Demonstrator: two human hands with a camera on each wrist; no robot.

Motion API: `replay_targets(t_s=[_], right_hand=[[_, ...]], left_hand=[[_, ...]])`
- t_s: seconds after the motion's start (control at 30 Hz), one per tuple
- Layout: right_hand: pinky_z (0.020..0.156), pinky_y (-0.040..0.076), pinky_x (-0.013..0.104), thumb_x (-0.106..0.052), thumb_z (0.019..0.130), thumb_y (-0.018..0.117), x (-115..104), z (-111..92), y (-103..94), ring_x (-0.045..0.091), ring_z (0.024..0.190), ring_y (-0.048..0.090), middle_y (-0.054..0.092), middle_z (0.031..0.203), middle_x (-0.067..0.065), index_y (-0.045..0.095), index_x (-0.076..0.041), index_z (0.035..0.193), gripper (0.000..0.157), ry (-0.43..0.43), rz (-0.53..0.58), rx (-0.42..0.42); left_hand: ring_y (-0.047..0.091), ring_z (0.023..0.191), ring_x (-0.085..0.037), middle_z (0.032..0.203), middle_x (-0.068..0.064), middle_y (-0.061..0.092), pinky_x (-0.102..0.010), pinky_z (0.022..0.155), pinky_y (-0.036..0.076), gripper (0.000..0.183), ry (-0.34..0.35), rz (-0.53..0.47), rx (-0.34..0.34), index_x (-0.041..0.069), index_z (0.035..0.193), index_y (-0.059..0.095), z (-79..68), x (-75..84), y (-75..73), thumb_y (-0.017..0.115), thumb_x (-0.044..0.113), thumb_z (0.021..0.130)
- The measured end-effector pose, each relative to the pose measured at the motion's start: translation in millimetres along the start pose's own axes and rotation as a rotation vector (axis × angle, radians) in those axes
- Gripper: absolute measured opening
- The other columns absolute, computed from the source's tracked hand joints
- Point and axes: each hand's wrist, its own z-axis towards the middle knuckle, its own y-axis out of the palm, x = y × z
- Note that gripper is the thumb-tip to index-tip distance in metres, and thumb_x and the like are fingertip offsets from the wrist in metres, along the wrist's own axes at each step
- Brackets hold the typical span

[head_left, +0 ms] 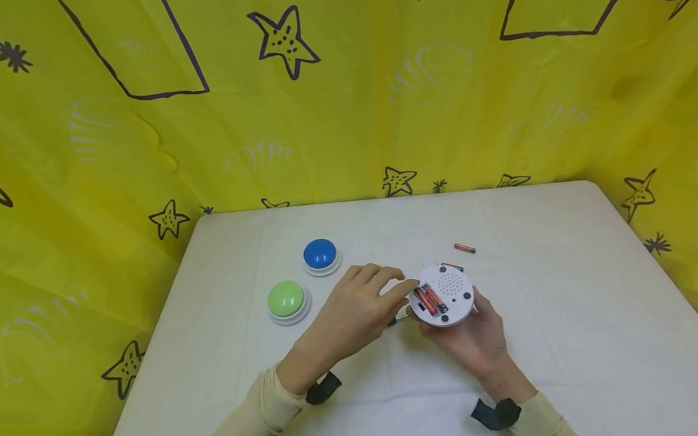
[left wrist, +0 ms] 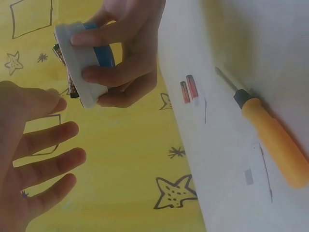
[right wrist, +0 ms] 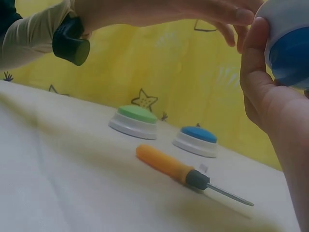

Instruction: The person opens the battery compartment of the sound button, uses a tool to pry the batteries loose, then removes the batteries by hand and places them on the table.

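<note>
My right hand (head_left: pixel 477 343) holds a round white-based push button (head_left: pixel 456 286) upside down, its blue dome (right wrist: pixel 292 55) facing down into the palm. Red-and-black batteries (head_left: pixel 432 299) lie in the compartment on its underside. One battery end (left wrist: pixel 58 54) stands proud of the base in the left wrist view. Over the compartment's left side is my left hand (head_left: pixel 360 304), fingers spread and loosely bent, with the thumb and index finger close to the batteries. In the left wrist view those fingers look apart from the button, with nothing between them.
On the white table (head_left: pixel 570 298) an orange-handled screwdriver (right wrist: pixel 164 162) lies beneath the hands. To the left stand a green push button (head_left: pixel 286 298) and a blue push button (head_left: pixel 320 254). Two loose batteries (head_left: pixel 464 247) lie behind the held button. A yellow patterned curtain (head_left: pixel 342 112) surrounds the table.
</note>
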Motion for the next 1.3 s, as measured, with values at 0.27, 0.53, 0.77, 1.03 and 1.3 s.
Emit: replay_targets(t_s=[0.27,0.53,0.77,1.03,1.3], right_hand=[[0.117,0.039,0.046,-0.037,0.111,0.032,1.7,-1.5,-4.4,0.047,0.145,0.043,0.045,0.159,0.017,0.041,-0.016,0.158,0.052,0.03,-0.031,0.007],[0.12,0.038,0.045,-0.042,0.112,0.024,1.7,-3.1,-9.0,0.046,0.147,0.043,0.045,0.16,0.016,0.039,-0.016,0.159,0.056,0.051,-0.085,0.017],[0.121,0.037,0.045,-0.044,0.112,0.023,2.4,-3.3,-10.4,0.045,0.147,0.043,0.045,0.161,0.016,0.039,-0.017,0.159,0.057,0.056,-0.081,0.026],[0.12,0.039,0.044,-0.044,0.111,0.024,0.9,-2.7,-9.0,0.045,0.145,0.044,0.046,0.16,0.015,0.04,-0.017,0.158,0.056,0.057,-0.104,0.048],[0.119,0.038,0.044,-0.044,0.111,0.021,-7.0,-7.5,-3.0,0.046,0.147,0.04,0.041,0.163,0.016,0.035,-0.022,0.161,0.057,0.033,-0.101,0.034]], left_hand=[[0.066,0.116,-0.02,0.126,0.002,0.07,-0.035,0.097,0.054,0.038,0.052,-0.013,-0.049,0.03,0.13,0.07,0.2,-0.2,5.2,0.079,0.029,0.094],[0.065,0.117,-0.019,0.128,0.003,0.068,-0.034,0.098,0.053,0.046,0.073,-0.006,-0.073,0.028,0.124,0.07,1.4,-2.2,5.8,0.09,0.025,0.083],[0.065,0.116,-0.017,0.126,0.004,0.07,-0.033,0.101,0.053,0.033,0.111,0.01,-0.061,0.026,0.122,0.07,1.8,-4.8,7.9,0.082,0.024,0.091],[0.067,0.113,-0.015,0.123,0.004,0.072,-0.03,0.099,0.053,0.029,0.199,0.057,-0.012,0.022,0.121,0.069,0.9,-10.9,5.8,0.079,0.023,0.094],[0.068,0.108,-0.015,0.119,0.005,0.072,-0.029,0.094,0.056,0.018,0.197,0.073,0.067,0.02,0.114,0.069,3.8,-17.1,4.1,0.074,0.027,0.098]])
